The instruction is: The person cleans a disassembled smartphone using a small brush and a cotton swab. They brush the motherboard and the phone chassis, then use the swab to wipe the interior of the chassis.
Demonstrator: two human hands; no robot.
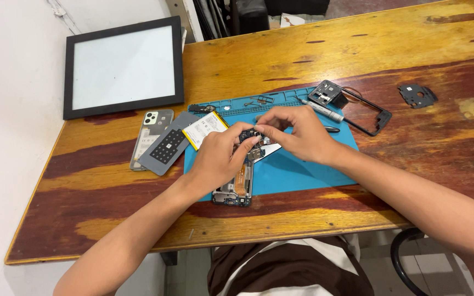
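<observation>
Worn, red-streaked wood formed the table point(357, 49), with a blue work mat point(303, 170) laid across its middle. Both hands met over the mat: the left hand point(218, 159) and the right hand point(297, 134) had fingertips drawn together, pinching a small dark circuit board point(249, 135) between them, just above the opened phone point(237, 186). That phone lay back-side up, its lower end hanging past the mat's near edge onto bare wood.

Just left of the left hand rested a white battery with a yellow edge point(204, 129), beside a grey plate with a black perforated patch point(165, 148) and a grey phone back cover point(148, 134). Beyond the right hand lay a silver-tipped screwdriver point(322, 111) and a black phone frame point(357, 107). Well apart to the right sat a small black bracket point(417, 95). A black-framed panel point(124, 66) leaned at the table's far left corner.
</observation>
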